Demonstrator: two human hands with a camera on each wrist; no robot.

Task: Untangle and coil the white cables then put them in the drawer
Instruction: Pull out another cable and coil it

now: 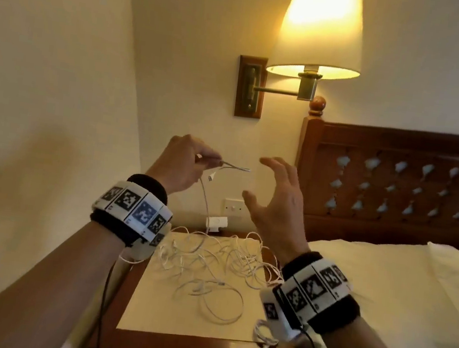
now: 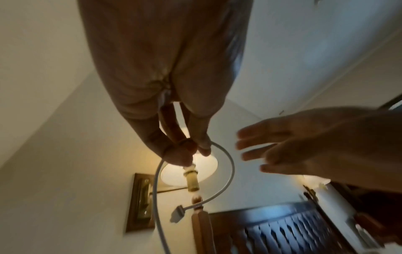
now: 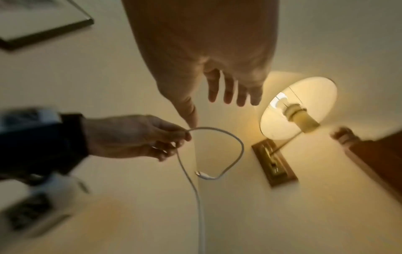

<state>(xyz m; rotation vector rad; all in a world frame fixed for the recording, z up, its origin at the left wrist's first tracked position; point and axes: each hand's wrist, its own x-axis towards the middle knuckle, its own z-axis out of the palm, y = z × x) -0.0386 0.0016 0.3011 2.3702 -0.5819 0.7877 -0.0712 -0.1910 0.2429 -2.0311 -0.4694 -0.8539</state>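
Above the bedside counter [image 1: 175, 323], the left hand [image 1: 183, 165] is pinching 1 white cable [image 1: 205, 197] between thumb and fingertips, its grip closing tightly on the cord a short way back from the end. From the pinch, that short end is arcing outward in a loop and finishing in a small connector [image 2: 177, 210] that is hanging free, while the longer run is dropping straight down toward the counter. The right hand [image 1: 276, 205] is hovering just beside the loop, palm facing the left hand, its grip standing wide with the fingers [image 3: 228, 92] spread and gently bent, holding nothing and not touching the cord.

On the counter's pale top, the rest of the white cables [image 1: 211, 264] are lying in a loose tangle of overlapping loops, some trailing over the right edge toward the bed [image 1: 398, 295]. 1 small bundle of cable [image 1: 263, 337] is sitting at the front right corner, partly hidden by the right wristband. A lit wall lamp [image 1: 321, 31] is glowing above, beside the carved wooden headboard [image 1: 395, 182].
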